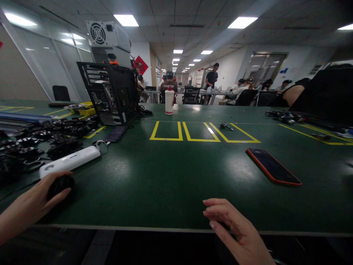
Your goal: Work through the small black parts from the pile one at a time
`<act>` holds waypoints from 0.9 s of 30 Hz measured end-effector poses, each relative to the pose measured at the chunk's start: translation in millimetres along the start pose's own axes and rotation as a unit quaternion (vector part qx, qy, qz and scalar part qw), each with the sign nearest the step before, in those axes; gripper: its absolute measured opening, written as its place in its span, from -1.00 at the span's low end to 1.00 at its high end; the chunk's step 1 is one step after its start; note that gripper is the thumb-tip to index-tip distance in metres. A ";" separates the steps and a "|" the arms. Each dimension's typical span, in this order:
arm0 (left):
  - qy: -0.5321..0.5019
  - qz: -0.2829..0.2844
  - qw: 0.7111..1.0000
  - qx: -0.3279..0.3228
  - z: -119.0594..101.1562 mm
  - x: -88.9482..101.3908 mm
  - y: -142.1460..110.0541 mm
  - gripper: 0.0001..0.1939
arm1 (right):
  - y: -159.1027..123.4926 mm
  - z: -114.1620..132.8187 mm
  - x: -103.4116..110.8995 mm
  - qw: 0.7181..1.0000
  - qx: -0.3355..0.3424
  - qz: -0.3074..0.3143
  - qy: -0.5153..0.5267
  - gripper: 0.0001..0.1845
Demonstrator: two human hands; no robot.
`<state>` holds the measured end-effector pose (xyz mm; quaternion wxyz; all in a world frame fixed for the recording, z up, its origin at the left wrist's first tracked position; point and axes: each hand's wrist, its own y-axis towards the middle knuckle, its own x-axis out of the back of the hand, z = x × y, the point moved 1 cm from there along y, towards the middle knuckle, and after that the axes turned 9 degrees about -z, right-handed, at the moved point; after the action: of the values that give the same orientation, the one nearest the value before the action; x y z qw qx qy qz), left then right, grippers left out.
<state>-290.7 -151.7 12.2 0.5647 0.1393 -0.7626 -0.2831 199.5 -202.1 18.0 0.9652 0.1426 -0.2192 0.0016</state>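
At the lower left, my left hand (35, 202) closes around a black rounded object (61, 186) at the front of the green table (154, 191). The kind of object is too dark to tell. Just behind that hand lies a long white device (71, 161) with a short cable. My right hand (237, 232) is over the table's front edge, right of the middle, with fingers loosely bent, thumb apart and nothing in it. A dark-screened phone with an orange rim (273, 166) lies flat beyond it to the right.
Black hardware parts (24, 143) crowd the left side, near an open computer case (116, 95) with metal power supplies stacked on it. A white bottle (169, 102) stands behind yellow tape outlines (166, 139). A small black part (226, 126) lies among them. Several people are in the background.
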 end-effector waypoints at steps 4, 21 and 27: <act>0.004 0.067 0.997 0.031 -65.0 -14.0 27.4 -0.58 | 20.1 15.2 3.2 0.999 0.022 0.037 -0.007 -0.85; -0.189 0.054 0.963 -0.184 -236.3 -179.2 174.2 -0.58 | 205.3 -38.3 -53.2 0.955 -0.171 0.028 0.240 -0.62; -0.251 0.056 0.948 -0.186 -231.3 -180.9 171.9 -0.34 | 207.5 -39.7 -51.6 0.955 -0.162 0.036 0.247 -0.65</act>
<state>3.7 18.7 18.7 0.3859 -0.0863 -0.8202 -0.4134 156.0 10.9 18.9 0.9987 -0.0287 0.0239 0.0356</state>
